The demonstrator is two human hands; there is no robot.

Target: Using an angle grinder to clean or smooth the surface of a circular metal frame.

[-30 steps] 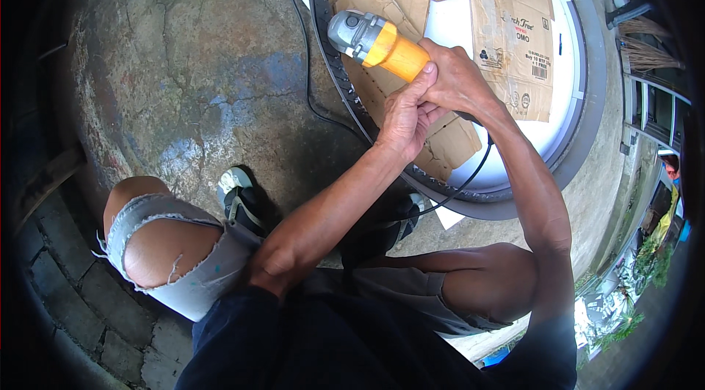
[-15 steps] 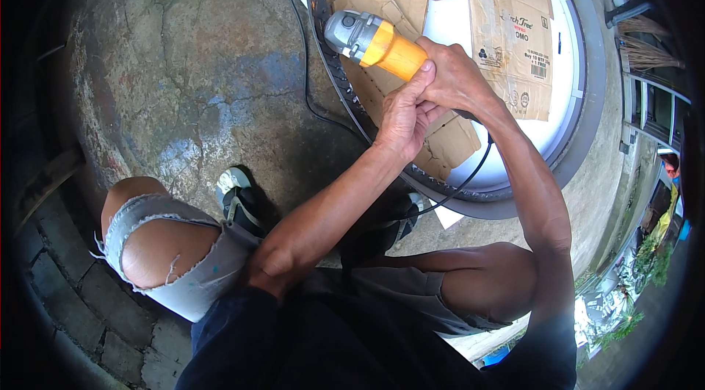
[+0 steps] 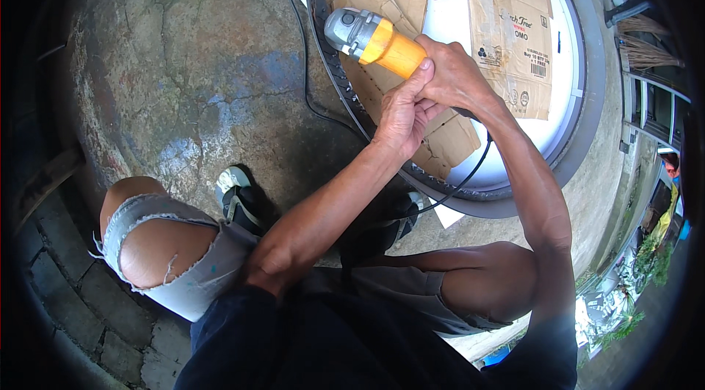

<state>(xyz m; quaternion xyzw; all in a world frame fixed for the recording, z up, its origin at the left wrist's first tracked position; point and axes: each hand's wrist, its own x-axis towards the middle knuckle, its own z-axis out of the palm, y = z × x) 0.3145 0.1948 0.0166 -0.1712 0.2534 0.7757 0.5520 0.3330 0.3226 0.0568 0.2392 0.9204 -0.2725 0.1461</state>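
An angle grinder (image 3: 396, 52) with a yellow body and grey metal head is held in both my hands, its head pointing to the upper left. My right hand (image 3: 457, 78) wraps around the body toward the back. Pressed against it from below, my left hand (image 3: 402, 120) is closed with its thumb along the yellow casing. The grinder's head meets the inner left side of a large round piece with a dark grey rim (image 3: 338, 85). Its disc is hidden under the head. Brown cardboard pieces (image 3: 514, 78) lie over the white surface inside the rim.
A black cord (image 3: 481, 164) trails from behind my right hand, and cable also runs along the rim's left side (image 3: 305, 74). My shoes (image 3: 239, 195) stand on the stained concrete floor (image 3: 176, 74). Brooms (image 3: 642, 45) and a metal frame (image 3: 653, 107) are at the far right.
The grinder's head has tilted or shifted very slightly upward along the rim. Both hands keep their grip, and the rest looks the same.
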